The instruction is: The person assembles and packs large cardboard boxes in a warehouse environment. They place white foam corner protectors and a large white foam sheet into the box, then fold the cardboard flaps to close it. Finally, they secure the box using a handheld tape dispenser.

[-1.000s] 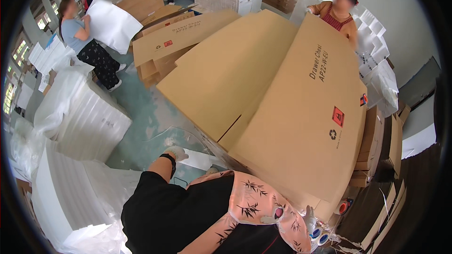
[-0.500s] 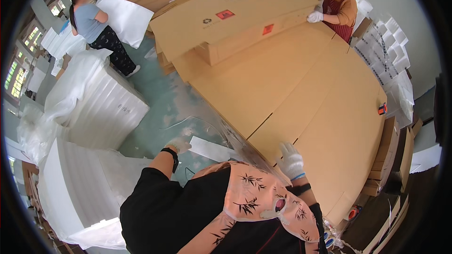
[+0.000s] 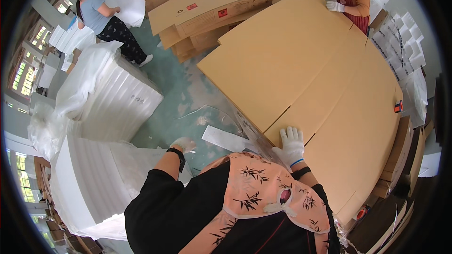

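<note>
Workshop, green floor (image 3: 176, 82), worn pale in patches. Clock read from picture centre.

Containers: one printed carton (image 3: 245, 0), folded, at 12 o'clock, lying over further brown cardboard (image 3: 188, 49); inside hidden. Two red marks show on it. Two stacks of white sheets, each partly under clear film: first stack (image 3: 122, 99) at 9 o'clock, second stack (image 3: 84, 178) at 8.

Large cardboard sheet (image 3: 325, 84) spreads flat from 1 to 4 o'clock; its support is mostly hidden. Four dark slits counted: two by the near edge, two by the far edge.

Wearer's hands, two, both gloved. Right hand (image 3: 292, 146), 4 o'clock: palm down on the sheet near its slits, fingers extended, grasping nothing. Left hand (image 3: 183, 144), 8 o'clock: above floor level, blurred; cannot tell how far open or whether it holds anything. One white strip (image 3: 226, 138) near it, at 6.

Tape rolls: two; upper roll (image 3: 399, 107) at 3 o'clock, lower roll (image 3: 361, 214) at 4.

Other people: two. Co-worker (image 3: 359, 0), between 1 and 2, has gloved hands (image 3: 335, 6) at the sheet's far side and the carton's end. Second person (image 3: 96, 11), 10 o'clock, beside one white panel (image 3: 129, 7).
</note>
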Action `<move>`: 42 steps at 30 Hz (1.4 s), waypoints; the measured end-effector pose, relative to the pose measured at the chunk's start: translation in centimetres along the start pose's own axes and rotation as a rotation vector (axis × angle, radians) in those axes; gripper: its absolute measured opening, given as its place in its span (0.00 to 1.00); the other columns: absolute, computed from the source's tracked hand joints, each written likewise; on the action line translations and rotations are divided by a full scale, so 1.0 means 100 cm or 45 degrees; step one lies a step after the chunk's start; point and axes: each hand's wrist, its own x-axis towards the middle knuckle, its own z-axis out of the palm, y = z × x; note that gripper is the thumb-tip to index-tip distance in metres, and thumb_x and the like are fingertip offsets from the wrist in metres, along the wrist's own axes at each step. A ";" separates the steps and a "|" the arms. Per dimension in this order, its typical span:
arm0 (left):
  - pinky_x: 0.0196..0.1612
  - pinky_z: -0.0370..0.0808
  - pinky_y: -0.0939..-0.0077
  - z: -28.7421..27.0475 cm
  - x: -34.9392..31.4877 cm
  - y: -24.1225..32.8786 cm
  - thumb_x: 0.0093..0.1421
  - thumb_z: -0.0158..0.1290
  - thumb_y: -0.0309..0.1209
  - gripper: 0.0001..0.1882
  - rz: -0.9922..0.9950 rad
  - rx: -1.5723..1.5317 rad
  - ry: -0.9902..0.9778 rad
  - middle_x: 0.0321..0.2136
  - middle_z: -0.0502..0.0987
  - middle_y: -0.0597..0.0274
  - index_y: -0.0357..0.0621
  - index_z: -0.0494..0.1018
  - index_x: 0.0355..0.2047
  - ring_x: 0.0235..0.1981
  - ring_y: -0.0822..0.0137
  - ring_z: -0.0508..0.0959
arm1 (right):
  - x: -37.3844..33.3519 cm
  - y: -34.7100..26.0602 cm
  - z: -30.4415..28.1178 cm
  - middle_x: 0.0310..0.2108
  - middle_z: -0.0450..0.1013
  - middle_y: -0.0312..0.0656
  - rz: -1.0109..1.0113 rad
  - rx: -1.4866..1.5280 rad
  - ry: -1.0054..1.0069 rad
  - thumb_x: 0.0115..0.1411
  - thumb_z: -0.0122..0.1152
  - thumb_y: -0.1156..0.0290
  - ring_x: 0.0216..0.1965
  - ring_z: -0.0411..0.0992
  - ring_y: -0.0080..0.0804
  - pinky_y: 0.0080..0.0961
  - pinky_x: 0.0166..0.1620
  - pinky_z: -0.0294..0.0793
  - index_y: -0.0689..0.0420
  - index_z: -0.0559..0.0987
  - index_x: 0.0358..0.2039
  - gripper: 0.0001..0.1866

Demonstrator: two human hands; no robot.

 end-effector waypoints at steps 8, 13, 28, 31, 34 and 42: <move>0.52 0.71 0.55 -0.104 0.001 0.077 0.62 0.45 0.44 0.22 0.524 0.269 0.174 0.48 0.78 0.45 0.44 0.77 0.47 0.49 0.45 0.76 | 0.012 -0.009 -0.006 0.43 0.74 0.49 -0.116 -0.010 0.161 0.47 0.65 0.62 0.46 0.73 0.48 0.43 0.49 0.71 0.58 0.76 0.42 0.23; 0.52 0.72 0.56 -0.157 -0.013 0.146 0.61 0.45 0.45 0.22 0.370 -0.295 0.307 0.46 0.79 0.47 0.44 0.77 0.45 0.48 0.46 0.77 | 0.042 -0.003 -0.044 0.29 0.77 0.46 0.185 -0.327 0.157 0.53 0.56 0.70 0.29 0.78 0.44 0.36 0.27 0.76 0.55 0.76 0.30 0.05; 0.50 0.76 0.66 -0.216 0.032 0.238 0.64 0.55 0.43 0.25 0.328 -2.248 0.576 0.46 0.78 0.55 0.39 0.71 0.55 0.47 0.63 0.78 | 0.028 0.031 -0.120 0.22 0.76 0.45 0.267 -0.129 0.409 0.57 0.61 0.61 0.25 0.76 0.46 0.40 0.28 0.75 0.53 0.79 0.27 0.10; 0.51 0.76 0.67 -0.251 0.038 0.241 0.63 0.57 0.36 0.24 0.566 -2.441 0.698 0.48 0.77 0.55 0.38 0.70 0.56 0.48 0.63 0.78 | 0.025 0.023 -0.136 0.23 0.76 0.45 0.263 -0.052 0.437 0.58 0.61 0.61 0.26 0.76 0.47 0.40 0.29 0.75 0.54 0.79 0.29 0.10; 0.50 0.77 0.69 -0.278 0.023 0.251 0.63 0.58 0.32 0.21 0.784 -2.493 0.698 0.48 0.78 0.56 0.37 0.71 0.54 0.47 0.64 0.79 | 0.022 0.026 -0.140 0.24 0.76 0.47 0.286 0.031 0.455 0.59 0.61 0.62 0.28 0.76 0.48 0.41 0.30 0.74 0.55 0.80 0.31 0.09; 0.46 0.77 0.72 -0.299 -0.066 0.302 0.62 0.58 0.29 0.16 0.903 -1.858 0.993 0.42 0.81 0.58 0.33 0.76 0.47 0.41 0.66 0.80 | -0.033 0.081 -0.093 0.30 0.78 0.52 0.449 0.285 0.522 0.57 0.65 0.68 0.33 0.77 0.52 0.40 0.35 0.76 0.57 0.82 0.36 0.09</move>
